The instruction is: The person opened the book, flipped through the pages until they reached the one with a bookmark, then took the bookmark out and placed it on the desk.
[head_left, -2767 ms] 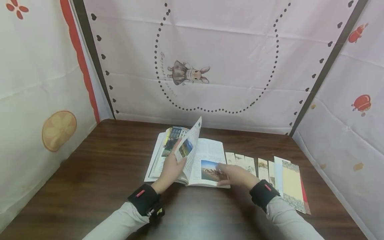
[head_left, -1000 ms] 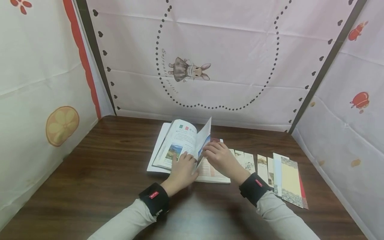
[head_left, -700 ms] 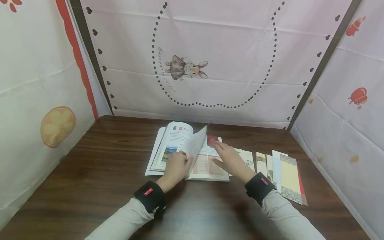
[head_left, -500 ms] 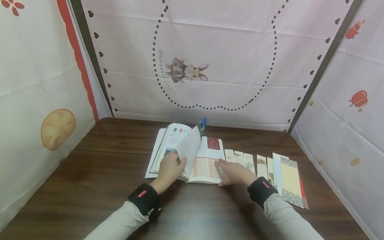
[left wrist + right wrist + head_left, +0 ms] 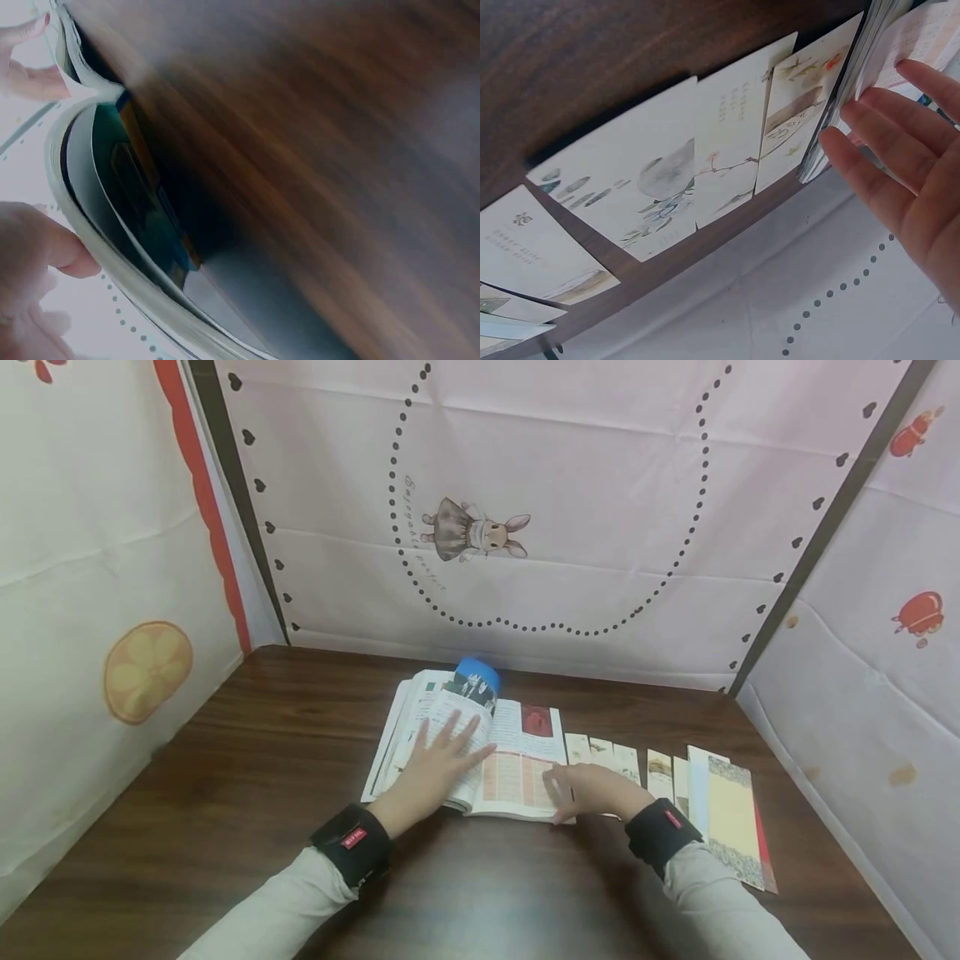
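An open book (image 5: 517, 787) lies on the dark wooden table, seen in the head view. My left hand (image 5: 435, 766) rests on its left-hand pages with the fingers spread. Beyond those fingers, a leaf with a blue photo (image 5: 477, 673) curls up at the top. At the right page's outer lower part is my right hand (image 5: 596, 789), thumb near the corner; in the right wrist view its fingers (image 5: 870, 176) are extended against the page edge. The left wrist view shows the bowed lower edge of the page block (image 5: 82, 210), with a dark green cover beneath.
Right of the book, several pale illustrated cards (image 5: 622, 762) lie in a row, partly behind the right hand. Farther right are larger overlapping sheets, a cream patterned one (image 5: 733, 814) on top. Printed cloth walls (image 5: 570, 527) enclose the table (image 5: 247, 760) on three sides.
The raised leaf, which my left hand was gripping, has gone down onto the left side. That hand has opened flat over it. My right hand has moved from the upper page to the lower right edge.
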The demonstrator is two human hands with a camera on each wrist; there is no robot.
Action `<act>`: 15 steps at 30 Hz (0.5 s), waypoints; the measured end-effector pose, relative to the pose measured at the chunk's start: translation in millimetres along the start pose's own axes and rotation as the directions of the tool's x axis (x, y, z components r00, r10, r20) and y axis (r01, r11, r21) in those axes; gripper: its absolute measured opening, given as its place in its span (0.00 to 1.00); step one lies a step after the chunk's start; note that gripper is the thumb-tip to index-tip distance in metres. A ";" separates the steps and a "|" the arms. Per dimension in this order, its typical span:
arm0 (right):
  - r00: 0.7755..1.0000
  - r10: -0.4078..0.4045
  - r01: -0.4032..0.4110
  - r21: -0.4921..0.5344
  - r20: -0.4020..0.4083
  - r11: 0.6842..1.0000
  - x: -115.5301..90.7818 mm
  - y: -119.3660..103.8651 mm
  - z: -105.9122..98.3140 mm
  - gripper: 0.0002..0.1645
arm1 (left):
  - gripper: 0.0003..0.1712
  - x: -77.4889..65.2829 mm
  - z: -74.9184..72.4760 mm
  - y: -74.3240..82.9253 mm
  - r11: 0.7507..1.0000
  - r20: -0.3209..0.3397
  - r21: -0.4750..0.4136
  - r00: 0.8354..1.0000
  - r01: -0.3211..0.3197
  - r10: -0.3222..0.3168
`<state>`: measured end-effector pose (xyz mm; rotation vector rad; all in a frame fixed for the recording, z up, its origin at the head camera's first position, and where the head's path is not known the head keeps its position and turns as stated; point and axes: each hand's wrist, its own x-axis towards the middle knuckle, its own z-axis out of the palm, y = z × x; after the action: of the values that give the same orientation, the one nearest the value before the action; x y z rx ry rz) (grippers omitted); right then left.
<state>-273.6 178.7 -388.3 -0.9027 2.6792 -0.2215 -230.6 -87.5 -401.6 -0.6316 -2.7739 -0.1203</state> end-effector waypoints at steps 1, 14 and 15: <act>1.000 -0.002 0.002 -0.004 -0.001 1.000 -0.1 -0.2 0.0 0.41 | 0.29 0.1 -0.1 1.2 1.000 0.048 -0.013 0.998 -0.028 0.028; 0.999 -0.034 0.034 -0.007 -0.017 0.999 0.0 -1.4 -2.0 0.23 | 0.24 -5.2 -4.4 1.7 0.977 0.138 -0.086 0.973 0.196 -0.184; 0.998 -0.052 0.051 -0.034 -0.038 0.998 -0.1 -1.6 -0.7 0.18 | 0.25 -6.3 -3.2 2.1 0.976 0.132 -0.094 0.974 0.196 -0.183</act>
<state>-272.8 177.5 -387.3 -0.9881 2.7049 -0.2097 -223.4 -88.7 -400.4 -0.4094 -2.9595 -0.2805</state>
